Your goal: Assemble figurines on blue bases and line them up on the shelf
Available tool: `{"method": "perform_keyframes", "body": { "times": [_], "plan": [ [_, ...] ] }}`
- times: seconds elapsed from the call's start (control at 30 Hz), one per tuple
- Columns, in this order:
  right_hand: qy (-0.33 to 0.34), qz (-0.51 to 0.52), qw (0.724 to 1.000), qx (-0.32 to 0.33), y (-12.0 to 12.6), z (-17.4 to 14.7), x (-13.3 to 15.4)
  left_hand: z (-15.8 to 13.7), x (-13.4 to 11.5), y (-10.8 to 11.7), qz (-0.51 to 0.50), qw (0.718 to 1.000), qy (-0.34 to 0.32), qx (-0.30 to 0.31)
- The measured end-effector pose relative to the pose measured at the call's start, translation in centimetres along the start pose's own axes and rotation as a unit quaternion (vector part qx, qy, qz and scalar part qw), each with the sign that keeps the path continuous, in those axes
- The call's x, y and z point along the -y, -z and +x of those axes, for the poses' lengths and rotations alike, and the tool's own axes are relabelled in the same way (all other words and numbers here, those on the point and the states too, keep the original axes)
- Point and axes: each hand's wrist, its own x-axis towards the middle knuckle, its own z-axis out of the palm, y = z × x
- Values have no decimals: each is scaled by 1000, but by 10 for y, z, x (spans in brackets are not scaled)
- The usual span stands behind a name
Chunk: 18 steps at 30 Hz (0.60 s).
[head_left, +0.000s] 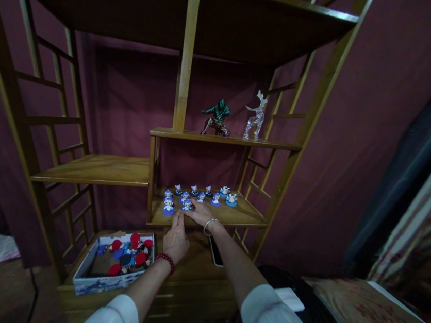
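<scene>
Small figurines with blue and white bodies stand in loose rows on the low wooden shelf (241, 216). At the front edge, my right hand (200, 215) has its fingers closed at the side of a purple-hatted figurine (187, 205). My left hand (176, 241) reaches to the base of that same figurine, fingers pressed together and tips close to the right hand's. To its left is another purple-hatted figurine (168, 206) on a round blue base. Figurines on light blue bases (231, 199) stand at the right end. The exact fingertip contact is too small to make out.
An open box (116, 282) at lower left holds several figurines with red and blue bases. Above the low shelf, a green crouching figure (218, 117) and a clear deer figure (256, 118) stand on another shelf (192, 134). A phone (216, 252) lies below my right wrist.
</scene>
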Motion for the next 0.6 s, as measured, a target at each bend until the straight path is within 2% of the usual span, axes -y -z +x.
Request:
{"method": "perform_keyframes", "body": {
  "times": [0.33,0.6],
  "plan": [
    [-6,-37,999,-10,-3,2,-3,-1,-1,0,-7,1000,8,-1],
    [-3,-34,999,-17,-3,1,-2,-1,1,-2,-1,1000,-13,-13]
  ]
}}
